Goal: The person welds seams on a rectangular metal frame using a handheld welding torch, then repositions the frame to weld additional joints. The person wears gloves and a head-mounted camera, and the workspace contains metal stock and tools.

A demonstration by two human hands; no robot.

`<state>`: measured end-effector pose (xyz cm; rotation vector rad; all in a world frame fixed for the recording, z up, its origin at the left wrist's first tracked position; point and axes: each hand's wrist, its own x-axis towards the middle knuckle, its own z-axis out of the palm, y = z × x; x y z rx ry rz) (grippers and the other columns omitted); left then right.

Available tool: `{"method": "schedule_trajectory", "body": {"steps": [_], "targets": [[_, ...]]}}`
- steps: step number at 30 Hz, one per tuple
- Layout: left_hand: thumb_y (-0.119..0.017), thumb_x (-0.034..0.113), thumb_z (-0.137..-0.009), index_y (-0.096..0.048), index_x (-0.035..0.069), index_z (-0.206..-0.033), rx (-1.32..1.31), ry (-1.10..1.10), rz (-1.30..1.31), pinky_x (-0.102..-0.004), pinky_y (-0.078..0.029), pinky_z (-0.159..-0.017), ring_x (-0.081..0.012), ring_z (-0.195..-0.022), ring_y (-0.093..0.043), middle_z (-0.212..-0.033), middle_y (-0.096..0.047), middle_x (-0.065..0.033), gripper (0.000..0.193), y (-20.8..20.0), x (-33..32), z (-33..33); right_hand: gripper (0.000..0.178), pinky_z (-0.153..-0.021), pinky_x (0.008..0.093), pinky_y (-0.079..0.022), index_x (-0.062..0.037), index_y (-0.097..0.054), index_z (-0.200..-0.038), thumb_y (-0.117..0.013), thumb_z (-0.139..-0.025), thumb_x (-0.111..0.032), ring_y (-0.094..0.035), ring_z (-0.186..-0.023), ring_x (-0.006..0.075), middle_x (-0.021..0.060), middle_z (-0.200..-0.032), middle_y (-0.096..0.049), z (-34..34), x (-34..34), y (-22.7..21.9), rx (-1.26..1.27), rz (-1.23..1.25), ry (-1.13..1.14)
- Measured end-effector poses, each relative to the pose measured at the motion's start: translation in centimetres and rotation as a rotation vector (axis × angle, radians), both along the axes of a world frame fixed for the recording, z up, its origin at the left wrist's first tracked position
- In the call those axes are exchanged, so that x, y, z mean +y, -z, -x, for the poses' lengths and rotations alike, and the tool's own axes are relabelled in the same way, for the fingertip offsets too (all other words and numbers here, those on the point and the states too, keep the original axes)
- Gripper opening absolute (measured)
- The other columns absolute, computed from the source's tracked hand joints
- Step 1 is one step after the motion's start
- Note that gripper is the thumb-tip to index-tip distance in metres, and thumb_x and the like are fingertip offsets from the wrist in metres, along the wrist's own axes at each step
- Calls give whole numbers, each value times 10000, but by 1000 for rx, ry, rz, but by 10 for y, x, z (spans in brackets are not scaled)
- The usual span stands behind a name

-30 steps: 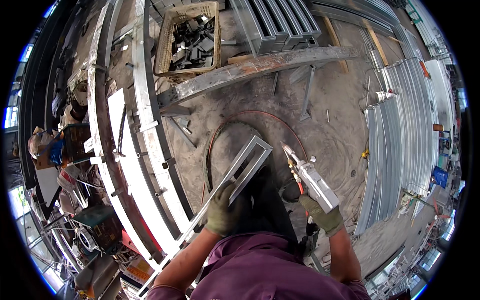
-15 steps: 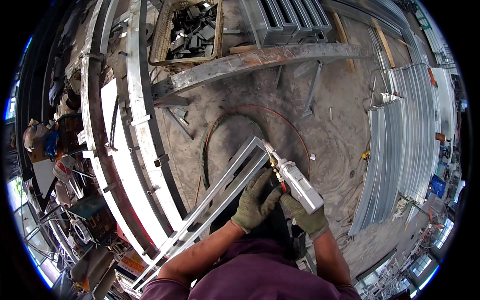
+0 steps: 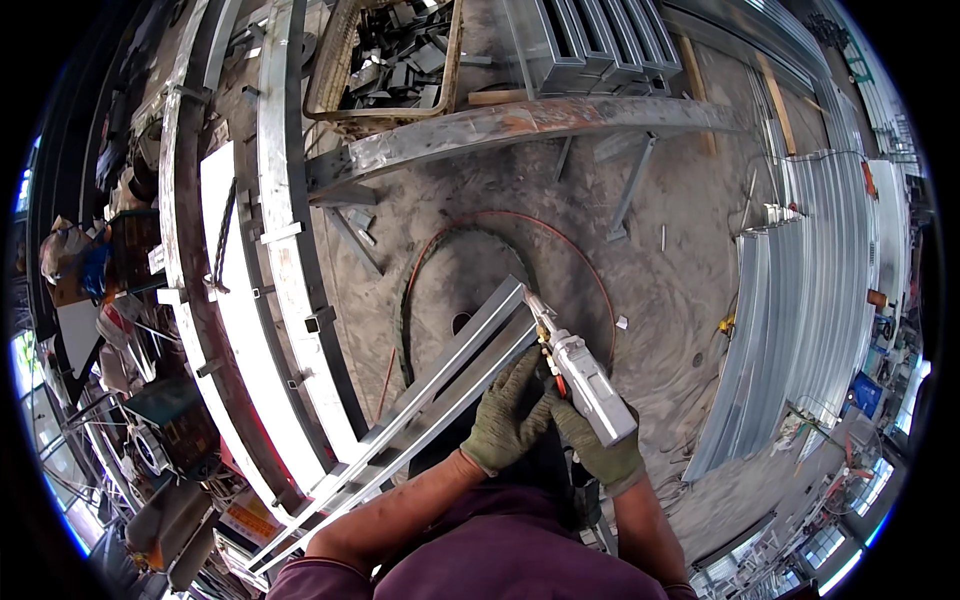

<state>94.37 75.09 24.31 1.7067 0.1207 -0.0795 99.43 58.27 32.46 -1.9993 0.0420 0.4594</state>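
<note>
A long, narrow silver metal frame (image 3: pixel 440 372) slants from the lower left to a squared end near the centre. At that end lies the pointed nose of a silver air tool (image 3: pixel 592 385), which has brass fittings and a short red piece along its left side. My right hand (image 3: pixel 607 452), in an olive glove, is closed about the tool from below; the body hides most of its fingers. My gloved left hand (image 3: pixel 507 418) rests between the frame and the tool. Its fingers reach up to the fittings and its thumb lies by the red piece; the fingertips are partly hidden.
Ahead, a steel beam (image 3: pixel 540 120) on legs crosses the floor, with a basket (image 3: pixel 455 60) of metal offcuts behind it. Long beams (image 3: pixel 285 200) run along the left. Stacked silver profiles (image 3: pixel 790 320) lie at the right. A red hose (image 3: pixel 590 270) loops over the floor.
The tool's rear end and my right hand have moved slightly left and down. The nose stays by the frame's end. My left hand keeps nearly the same place; the whole view has shifted a little.
</note>
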Motion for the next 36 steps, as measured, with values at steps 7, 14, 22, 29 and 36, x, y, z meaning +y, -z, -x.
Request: {"method": "schedule_trajectory", "body": {"steps": [7,14,22,29,36], "targets": [[-726,197,-1084,-392,-36,-1714,86,48,98,-480,-368,-1322,-423,-1598,-477,-1677,-521,-280,750,-10,9,-4,315,-784,354,-653,-28,-810,-1199,-927,-934,-152,-821,-857,227,104,-991,-831,4,5,2,68,81,-17],[-739,206,-1060,-387,-14,-1713,58,25,100,-514,-454,-1246,-494,-1485,-564,-1601,-579,-300,774,-14,10,-8,271,-681,292,-588,3,-802,-1259,-845,-1008,-90,-724,-769,80,45,-925,-795,3,13,-7,-48,158,-91],[-761,261,-1056,-353,-16,-1732,16,58,74,-514,-421,-1280,-496,-1528,-523,-1647,-526,-310,837,-3,12,-1,344,-823,350,-652,-2,-809,-1233,-912,-939,-149,-818,-896,211,121,-1034,-838,11,14,-7,107,127,23],[-768,273,-1048,-340,-19,-1736,38,82,90,-519,-407,-1292,-495,-1543,-507,-1668,-507,-305,862,-2,15,-1,329,-810,347,-650,-6,-812,-1213,-915,-940,-158,-815,-890,198,115,-1020,-838,15,14,-4,151,158,19],[-759,274,-1028,-329,-5,-1745,30,105,57,-533,-392,-1303,-504,-1550,-489,-1675,-492,-308,881,0,18,1,262,-737,367,-643,-23,-824,-1120,-909,-940,-194,-818,-813,244,133,-928,-825,15,21,-7,98,190,18]]}}
